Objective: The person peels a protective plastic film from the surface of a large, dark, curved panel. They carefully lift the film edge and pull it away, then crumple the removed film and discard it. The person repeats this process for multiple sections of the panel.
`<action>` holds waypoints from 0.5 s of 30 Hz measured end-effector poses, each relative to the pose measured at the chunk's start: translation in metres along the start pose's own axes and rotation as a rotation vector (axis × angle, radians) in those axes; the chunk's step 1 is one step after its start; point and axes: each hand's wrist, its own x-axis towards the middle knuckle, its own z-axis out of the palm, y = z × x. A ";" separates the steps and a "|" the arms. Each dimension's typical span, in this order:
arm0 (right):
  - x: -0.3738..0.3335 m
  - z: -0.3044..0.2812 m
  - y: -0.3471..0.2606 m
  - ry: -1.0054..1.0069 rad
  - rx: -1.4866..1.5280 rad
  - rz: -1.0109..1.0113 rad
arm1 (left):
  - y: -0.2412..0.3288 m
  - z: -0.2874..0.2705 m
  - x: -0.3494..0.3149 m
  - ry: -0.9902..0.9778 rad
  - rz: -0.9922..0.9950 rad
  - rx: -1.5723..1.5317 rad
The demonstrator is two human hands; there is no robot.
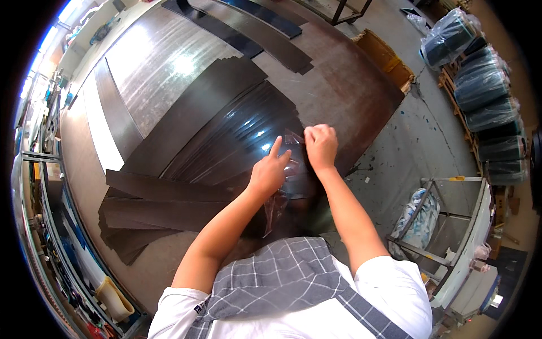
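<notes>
Your checked apron (271, 277) sits nearest in the head view. Your right hand (321, 147) is closed, and its fingertips seem to pinch a bit of clear film (292, 137), though that spot is small and hard to see. Your left hand (269, 176) spreads its fingers over the film and the dark strips (231, 133), maybe to stop them sliding. Those strips fan out on the brown table (353, 107), perhaps so each end is easy to reach. A loose pile (164, 206) crowds your left arm. Off to your right stand a metal frame (440, 179) and plastic-wrapped bundles (480, 85).
</notes>
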 end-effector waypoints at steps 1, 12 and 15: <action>-0.010 -0.002 -0.005 -0.086 0.006 -0.073 | 0.000 -0.006 0.003 -0.063 0.016 0.016; 0.036 -0.034 0.000 -0.063 -0.065 0.014 | -0.045 0.018 0.008 0.098 0.220 -0.416; 0.015 -0.022 -0.016 -0.186 -0.051 -0.207 | -0.028 0.001 0.000 0.080 -0.026 -1.016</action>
